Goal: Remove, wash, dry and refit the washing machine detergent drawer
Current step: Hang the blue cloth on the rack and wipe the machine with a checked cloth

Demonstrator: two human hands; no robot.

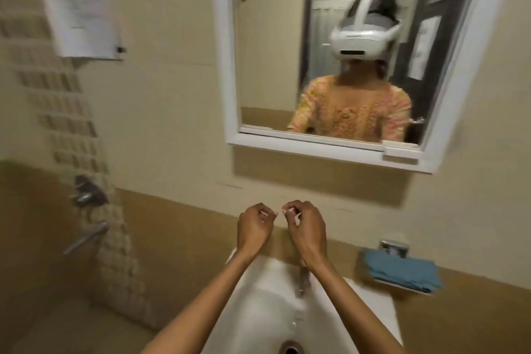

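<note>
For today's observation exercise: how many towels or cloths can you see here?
2: a white towel hanging at upper left; a folded blue cloth on a shelf right of the basin. More may be out of view.

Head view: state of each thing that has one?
Left hand: fingers curled, holds nothing.
Right hand: fingers curled, holds nothing.
Sink: no drawer in it.
Tap: blurred, flow unclear.
Blue cloth: folded on shelf.
White towel: hanging.

Head camera looks forward and down, close over the sink (258,310), facing the mirror (273,52).
</note>
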